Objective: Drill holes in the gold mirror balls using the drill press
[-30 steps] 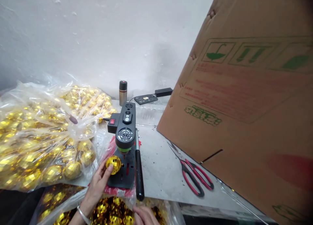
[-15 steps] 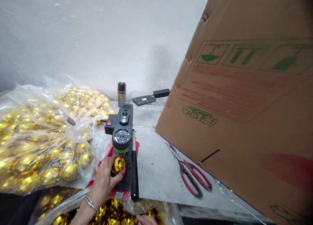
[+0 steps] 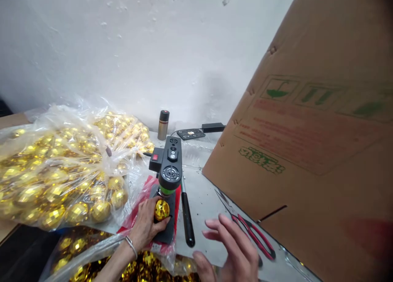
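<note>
Between the thumb and fingers of my left hand (image 3: 146, 221) is a gold mirrored ball (image 3: 161, 210). It sits at the base of a small black bench drill press (image 3: 170, 163), just below the head with its green ring. Whether the drill bit touches the ball I cannot tell. My right hand (image 3: 231, 249) is raised at the lower right with fingers apart and nothing in it. Left of its fingertips, the press's black-gripped lever (image 3: 188, 220) slants down toward me. Partly behind that hand lie red-and-black scissors (image 3: 256, 237).
A tied clear bag (image 3: 107, 167) of gold balls fills the left side. More gold balls (image 3: 147, 265) lie in an open bag at the front edge. A large cardboard box (image 3: 301, 171) leans in from the right. A flask (image 3: 163, 125) and a black power strip (image 3: 190, 134) stand behind.
My right hand has risen from the bottom edge, near the open bag, to beside the lever. My left hand still holds the ball. The whole view has shifted, and the lever now slants more.
</note>
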Demonstrator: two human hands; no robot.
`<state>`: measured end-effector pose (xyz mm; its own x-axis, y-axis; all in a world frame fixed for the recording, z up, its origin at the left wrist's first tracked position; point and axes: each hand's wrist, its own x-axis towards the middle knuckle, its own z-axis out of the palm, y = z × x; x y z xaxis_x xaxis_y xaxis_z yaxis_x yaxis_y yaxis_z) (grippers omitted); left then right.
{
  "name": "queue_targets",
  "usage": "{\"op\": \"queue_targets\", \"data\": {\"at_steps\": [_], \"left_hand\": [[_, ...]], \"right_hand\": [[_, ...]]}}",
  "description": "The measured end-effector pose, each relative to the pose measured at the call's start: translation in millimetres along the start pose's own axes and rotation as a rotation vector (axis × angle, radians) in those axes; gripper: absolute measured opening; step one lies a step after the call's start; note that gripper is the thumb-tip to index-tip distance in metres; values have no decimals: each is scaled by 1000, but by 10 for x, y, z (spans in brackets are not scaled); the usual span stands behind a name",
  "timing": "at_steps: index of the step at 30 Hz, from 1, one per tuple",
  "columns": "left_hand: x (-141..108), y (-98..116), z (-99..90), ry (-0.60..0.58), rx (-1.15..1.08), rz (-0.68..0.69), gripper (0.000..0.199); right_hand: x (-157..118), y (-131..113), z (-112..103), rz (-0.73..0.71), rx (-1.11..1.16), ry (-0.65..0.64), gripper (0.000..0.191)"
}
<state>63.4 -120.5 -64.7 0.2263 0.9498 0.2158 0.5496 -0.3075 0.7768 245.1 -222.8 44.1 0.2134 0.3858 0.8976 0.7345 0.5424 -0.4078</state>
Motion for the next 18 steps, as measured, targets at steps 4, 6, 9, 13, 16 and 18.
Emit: {"op": "queue_targets", "data": {"at_steps": [4, 6, 9, 13, 16, 18], "left_hand": [[-7, 56, 23, 47, -71, 19, 50], [-3, 71, 55, 64, -75, -5, 50], [12, 105, 71, 16, -52, -69, 56], [26, 188, 28, -45, -70, -94, 55], [33, 249, -2, -63, -68, -118, 56], [37, 272, -9, -69, -52, -123, 58]], "right_hand": [[410, -119, 171, -241, 22, -194, 32], [514, -162, 255, -288, 51, -276, 18], [456, -174, 396, -277, 63, -197, 25], [201, -144, 592, -213, -31, -65, 36], [118, -135, 702, -213, 10, 68, 39], [119, -138, 739, -220, 32, 119, 41]]}}
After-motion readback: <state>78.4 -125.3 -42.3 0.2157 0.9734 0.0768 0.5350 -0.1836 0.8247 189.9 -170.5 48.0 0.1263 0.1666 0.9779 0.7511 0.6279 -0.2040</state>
